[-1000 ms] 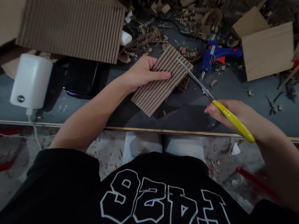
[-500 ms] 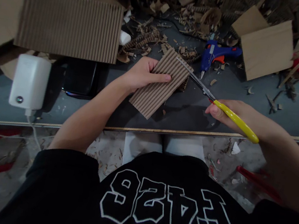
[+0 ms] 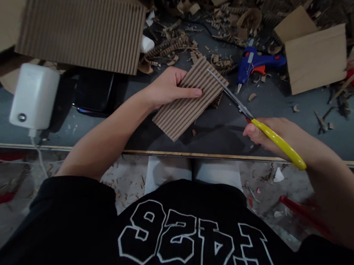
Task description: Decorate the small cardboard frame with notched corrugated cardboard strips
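Note:
My left hand (image 3: 169, 88) grips a small rectangle of corrugated cardboard (image 3: 184, 111), thumb on top of the ridges and the other fingers hidden beneath. The piece is held slanted above the dark table. My right hand (image 3: 266, 130) is closed around the yellow handles of a pair of scissors (image 3: 274, 140). One blade lies over the upper right part of the cardboard, with its tip among the ridges; where the other blade runs is hidden under the piece. A blue glue gun (image 3: 247, 65) with an orange trigger lies just beyond the scissors.
A larger corrugated sheet (image 3: 82, 29) lies at the left, above a black phone-like object (image 3: 93, 90) and a white charger block (image 3: 35, 96) with a cable. Cardboard scraps (image 3: 170, 42) litter the back. Flat brown boards (image 3: 316, 59) rest at the right. The table's front edge (image 3: 166, 152) runs below my hands.
Almost nothing differs. The scissor blade over the cardboard has shifted very slightly left; both hands keep their hold.

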The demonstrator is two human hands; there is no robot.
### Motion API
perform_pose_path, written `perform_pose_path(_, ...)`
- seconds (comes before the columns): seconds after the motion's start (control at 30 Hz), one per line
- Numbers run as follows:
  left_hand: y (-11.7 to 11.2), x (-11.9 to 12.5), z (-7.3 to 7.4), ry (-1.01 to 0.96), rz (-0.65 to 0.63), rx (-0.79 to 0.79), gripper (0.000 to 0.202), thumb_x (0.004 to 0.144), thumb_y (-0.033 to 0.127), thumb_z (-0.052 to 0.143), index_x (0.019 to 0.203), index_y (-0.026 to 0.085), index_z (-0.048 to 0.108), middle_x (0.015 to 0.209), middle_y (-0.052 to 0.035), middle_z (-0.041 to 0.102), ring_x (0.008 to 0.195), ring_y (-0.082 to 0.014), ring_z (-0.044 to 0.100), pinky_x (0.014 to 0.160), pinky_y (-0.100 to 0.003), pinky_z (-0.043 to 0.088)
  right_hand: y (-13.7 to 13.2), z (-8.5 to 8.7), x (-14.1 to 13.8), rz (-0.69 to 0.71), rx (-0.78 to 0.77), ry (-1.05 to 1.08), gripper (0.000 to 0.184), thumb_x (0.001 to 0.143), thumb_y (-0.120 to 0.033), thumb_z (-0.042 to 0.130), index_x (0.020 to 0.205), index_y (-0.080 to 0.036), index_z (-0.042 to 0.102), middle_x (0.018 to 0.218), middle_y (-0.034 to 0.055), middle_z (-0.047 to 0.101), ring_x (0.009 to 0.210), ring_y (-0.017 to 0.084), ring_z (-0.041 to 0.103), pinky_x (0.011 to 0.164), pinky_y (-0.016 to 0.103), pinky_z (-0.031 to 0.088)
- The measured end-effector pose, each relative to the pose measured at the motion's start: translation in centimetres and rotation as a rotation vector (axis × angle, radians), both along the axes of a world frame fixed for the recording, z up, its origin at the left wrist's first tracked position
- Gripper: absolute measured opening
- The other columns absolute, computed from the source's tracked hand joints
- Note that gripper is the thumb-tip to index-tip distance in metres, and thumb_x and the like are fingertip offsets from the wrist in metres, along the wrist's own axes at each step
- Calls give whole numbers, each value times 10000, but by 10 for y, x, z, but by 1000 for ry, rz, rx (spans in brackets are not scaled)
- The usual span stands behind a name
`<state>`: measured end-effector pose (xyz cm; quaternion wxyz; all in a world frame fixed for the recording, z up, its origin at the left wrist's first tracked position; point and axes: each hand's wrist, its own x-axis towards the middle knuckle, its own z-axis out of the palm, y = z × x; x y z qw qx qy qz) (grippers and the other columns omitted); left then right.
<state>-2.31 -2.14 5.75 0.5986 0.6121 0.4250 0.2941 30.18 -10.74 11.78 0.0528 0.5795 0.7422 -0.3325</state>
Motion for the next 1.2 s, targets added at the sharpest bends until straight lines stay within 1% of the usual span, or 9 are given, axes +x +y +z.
perform_pose_path(0.1,-1,0,1,-3,-14,-3,557,685,604,960,894,163,690,868,-32,696,953,-264,787,850,-410,688,2,8,-9,-22,-50,-68,1069,721,-1172,90,764,-260,647,718,118,700,597,259,619,655,440,450)
perform_pose_path(0.23,-1,-1,0,5,-15,-8,519,708,571,963,884,163,696,852,-31,704,959,-267,792,856,-410,699,3,21,-21,-45,-76,-172,1042,711,-1172,118,702,-259,622,696,134,671,567,254,603,639,424,413)
perform_pose_path(0.3,0,-1,-1,13,-3,-5,493,719,549,959,871,164,691,843,-33,707,955,-272,798,854,-416,708,3,24,-24,-49,-83,-206,1025,732,-1160,118,693,-260,609,681,133,654,554,252,595,641,421,402)
perform_pose_path(0.5,1,-2,-3,21,19,-20,453,754,518,938,883,161,690,854,-45,715,968,-293,820,880,-458,720,0,19,-25,-29,-22,-233,938,810,-1106,64,605,-277,453,587,114,590,499,222,501,646,425,360)
perform_pose_path(0.7,0,-1,-2,-42,7,-30,548,678,591,976,869,172,680,833,-28,719,915,-263,809,852,-422,715,-1,17,-28,-65,-18,-227,875,893,-1045,213,603,-269,491,581,104,581,503,231,532,653,427,375)
perform_pose_path(0.87,0,-2,-2,-25,8,-28,514,732,569,965,903,175,683,850,-37,720,957,-275,808,850,-406,709,-2,15,-32,-90,-26,-215,883,872,-1064,174,574,-287,470,577,115,580,516,237,509,662,444,389)
perform_pose_path(1.0,1,-5,-3,-18,5,-29,483,764,546,952,931,176,691,857,-44,715,1005,-294,803,854,-410,702,-2,14,-33,-81,38,-267,811,908,-1002,277,607,-282,494,596,102,556,552,222,446,670,421,355)
perform_pose_path(1.07,1,-5,-2,-28,4,-28,509,743,567,967,923,178,691,847,-36,712,991,-286,801,843,-399,696,-2,16,-31,-77,28,-262,811,897,-1012,286,618,-276,482,589,93,539,563,218,446,658,407,340)
perform_pose_path(1.2,-6,0,2,-33,-69,-65,634,648,678,1001,869,174,687,799,-8,703,857,-236,787,766,-362,682,-5,21,-30,-50,-14,-216,922,796,-1133,177,643,-272,471,625,94,561,568,220,486,624,391,311)
